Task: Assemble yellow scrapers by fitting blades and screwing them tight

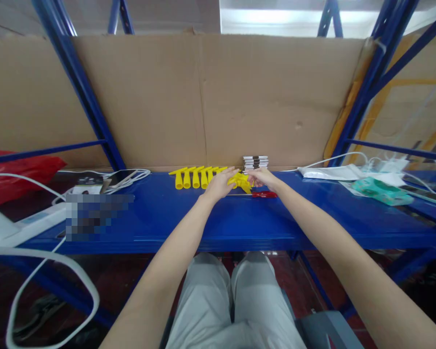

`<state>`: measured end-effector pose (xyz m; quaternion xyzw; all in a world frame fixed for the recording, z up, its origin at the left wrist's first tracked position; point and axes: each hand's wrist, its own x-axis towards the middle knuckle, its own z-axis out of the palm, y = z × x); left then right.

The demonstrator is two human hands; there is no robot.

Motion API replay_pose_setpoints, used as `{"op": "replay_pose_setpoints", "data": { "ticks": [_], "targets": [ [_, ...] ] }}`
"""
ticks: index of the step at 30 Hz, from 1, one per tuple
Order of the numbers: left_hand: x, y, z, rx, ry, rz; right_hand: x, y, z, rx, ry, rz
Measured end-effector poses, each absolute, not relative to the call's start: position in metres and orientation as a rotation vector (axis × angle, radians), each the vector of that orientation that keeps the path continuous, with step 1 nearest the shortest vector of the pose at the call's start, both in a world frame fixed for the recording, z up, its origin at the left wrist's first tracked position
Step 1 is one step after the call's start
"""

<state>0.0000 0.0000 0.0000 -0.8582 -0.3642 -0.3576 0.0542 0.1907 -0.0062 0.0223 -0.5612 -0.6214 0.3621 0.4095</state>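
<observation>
Several yellow plastic pieces (186, 178) stand in a row on the blue tabletop, each with a round hollow end facing me and a thin arm on top. At the row's right end, my left hand (220, 184) is closed around the left side of another yellow plastic piece (242, 182). My right hand (262, 178) has its fingers curled against that piece's right side. Its exact shape is partly hidden by the fingers. Just below the hands lies a screwdriver (264, 194) with a red handle, its thin shaft pointing left.
Behind my right hand is a stack of white bundles with dark bands (255, 161). A cardboard sheet (203, 97) backs the blue table (240, 223). Cables and a power strip (32, 225) lie at left; a green packet (381, 191) and a white pouch (330, 173) lie at right.
</observation>
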Motion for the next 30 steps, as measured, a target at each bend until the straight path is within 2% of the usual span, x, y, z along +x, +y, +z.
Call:
{"op": "replay_pose_setpoints", "data": {
  "ticks": [9,20,26,30],
  "targets": [
    [0.004,-0.004,0.001,-2.661,-1.044,-1.072,0.189,-0.026,0.018,-1.181,-1.543,1.059],
    [0.005,-0.022,0.008,-2.679,-1.279,-0.956,0.219,-0.01,0.022,-1.026,-1.033,0.73],
    [-0.007,-0.013,0.014,-2.558,-1.323,-1.205,0.222,-0.008,0.02,-0.941,-1.007,0.719],
    [-0.033,-0.007,0.021,-2.16,-1.683,-1.472,0.226,-0.005,0.019,-0.931,-0.99,0.668]
  ]
}}
